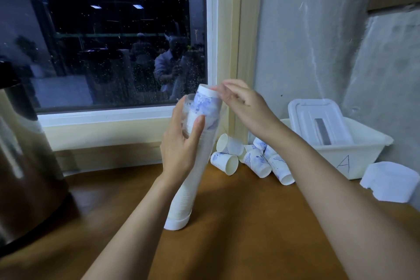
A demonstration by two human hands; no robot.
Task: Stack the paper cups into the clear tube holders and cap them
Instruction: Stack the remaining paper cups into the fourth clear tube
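The step in hand looks to be seating the topmost cup. The tall clear plastic tube holder, packed with stacked white cups, stands on the brown wooden table. Its white-capped foot is at the near end. Its long axis leans from there up and to the right, so the open mouth points upward, tipped right and away toward the window frame.

The left hand is wrapped round the upper tube, thumb across the near face. The right hand reaches in from the right, fingertips on the upper edge of the blue-patterned white paper cup that stands proud of the mouth. Blur hides whether they pinch that edge or only press it.

To do this well, I would push along the tube's own lean, not straight down, and keep the left grip firm so the foot does not skid. Pressing evenly on the edge should avoid crumpling the thin paper.

More loose patterned cups lie tumbled on the table at the far right, still to be stacked.
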